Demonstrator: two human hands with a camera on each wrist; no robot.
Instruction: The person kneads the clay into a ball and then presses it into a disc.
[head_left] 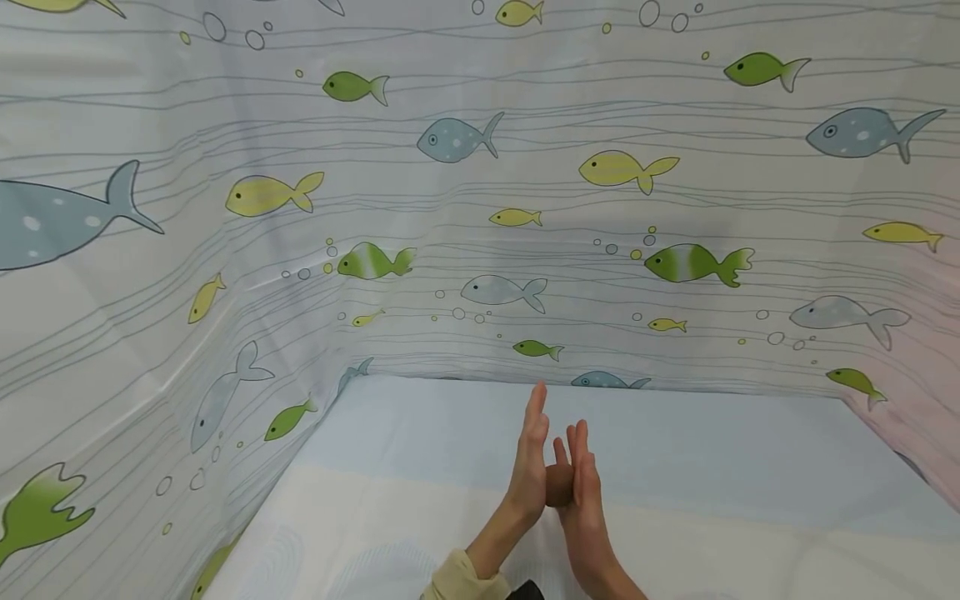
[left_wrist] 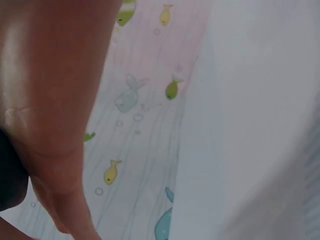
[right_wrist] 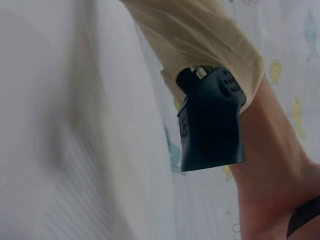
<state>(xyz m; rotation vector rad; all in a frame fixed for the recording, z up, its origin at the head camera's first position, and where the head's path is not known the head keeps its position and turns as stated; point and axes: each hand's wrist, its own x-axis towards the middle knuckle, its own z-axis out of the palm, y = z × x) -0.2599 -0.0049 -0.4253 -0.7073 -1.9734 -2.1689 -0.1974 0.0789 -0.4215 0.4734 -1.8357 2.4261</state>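
Note:
In the head view, a brown ball-like lump sits between two upright palms. My left hand presses it from the left, fingers straight and pointing up and away. From the right, the palm of my right hand presses against it, its fingers also extended. The left fingertips reach higher than the right ones. Both hands are over the pale table. Bare skin fills the left side of the left wrist view, with the lump not visible there. The right wrist view shows a beige sleeve and a bare forearm, not the lump.
A black wrist device hangs by the sleeve cuff in the right wrist view. The table has a light blue band across its far part. Fish-printed sheeting rises behind the table and along its sides.

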